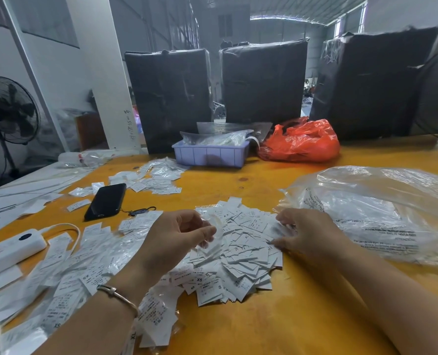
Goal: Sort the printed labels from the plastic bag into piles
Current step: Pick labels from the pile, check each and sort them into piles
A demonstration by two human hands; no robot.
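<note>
Sorting under way. Left: labels already spread in loose piles on the surface. Left hand is half-curled, pinching one label that stands roughly upright, long axis near vertical. Centre: an unsorted heap, labels pointing every way. Right hand lies flat, fingers spread, on the heap's edge. Right: the bag lies nearly emptied.
</note>
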